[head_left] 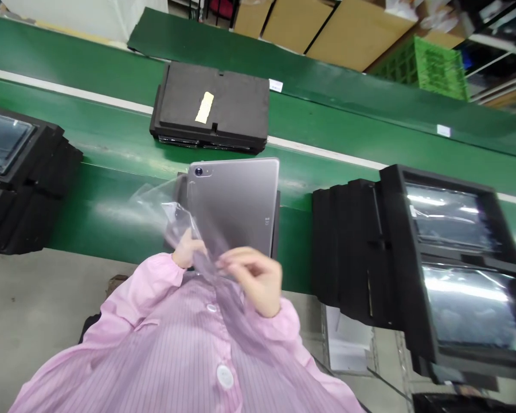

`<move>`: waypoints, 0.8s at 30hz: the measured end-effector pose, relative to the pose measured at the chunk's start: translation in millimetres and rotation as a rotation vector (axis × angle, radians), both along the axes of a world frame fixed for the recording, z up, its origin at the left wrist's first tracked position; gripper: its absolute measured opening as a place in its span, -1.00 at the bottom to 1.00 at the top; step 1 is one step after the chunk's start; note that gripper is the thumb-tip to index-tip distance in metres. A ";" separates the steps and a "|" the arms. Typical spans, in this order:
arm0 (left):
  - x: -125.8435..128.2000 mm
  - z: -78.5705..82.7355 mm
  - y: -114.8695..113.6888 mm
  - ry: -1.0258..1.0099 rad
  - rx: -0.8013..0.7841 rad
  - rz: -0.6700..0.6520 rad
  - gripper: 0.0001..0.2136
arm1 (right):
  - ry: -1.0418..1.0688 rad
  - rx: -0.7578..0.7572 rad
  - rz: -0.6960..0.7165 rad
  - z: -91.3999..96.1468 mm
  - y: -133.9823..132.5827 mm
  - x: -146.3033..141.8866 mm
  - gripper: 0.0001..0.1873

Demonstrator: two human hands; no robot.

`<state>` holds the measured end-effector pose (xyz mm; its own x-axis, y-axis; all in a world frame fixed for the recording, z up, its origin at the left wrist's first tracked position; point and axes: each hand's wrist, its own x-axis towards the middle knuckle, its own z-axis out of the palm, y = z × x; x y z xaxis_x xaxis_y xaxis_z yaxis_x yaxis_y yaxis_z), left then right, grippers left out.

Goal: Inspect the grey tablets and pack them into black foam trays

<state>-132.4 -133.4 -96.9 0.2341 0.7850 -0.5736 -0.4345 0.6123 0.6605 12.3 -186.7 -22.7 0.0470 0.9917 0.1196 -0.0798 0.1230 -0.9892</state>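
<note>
A grey tablet (pixel 236 201) with its back and corner camera facing me is in front of my body, over a dark tray (pixel 276 226) at the near edge of the green bench. My left hand (pixel 188 249) is closed at the tablet's lower left edge; part of it lies behind clear film. Thin clear plastic film (pixel 172 215) spreads out left of the tablet and trails down across my pink striped smock. My right hand (pixel 258 278), slightly blurred, pinches the film between thumb and fingers near the tablet's lower edge.
Black foam trays (pixel 215 106) with a yellow paper tag are stacked on the green bench (pixel 116 143) ahead. More stacked trays (pixel 456 258) with tablets in film stand at right, and others (pixel 26 172) at left. A green crate (pixel 438 69) and cardboard boxes (pixel 356 34) stand behind.
</note>
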 end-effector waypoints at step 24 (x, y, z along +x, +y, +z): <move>-43.5 -71.0 35.5 0.348 -0.269 0.048 -0.79 | -0.312 -0.771 -0.330 -88.6 27.7 116.9 -0.59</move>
<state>-175.9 -97.9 -167.9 -0.0422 0.6022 -0.7972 -0.2465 0.7670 0.5924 129.2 -159.0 -111.3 0.4211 0.7433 -0.5198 0.1288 -0.6162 -0.7770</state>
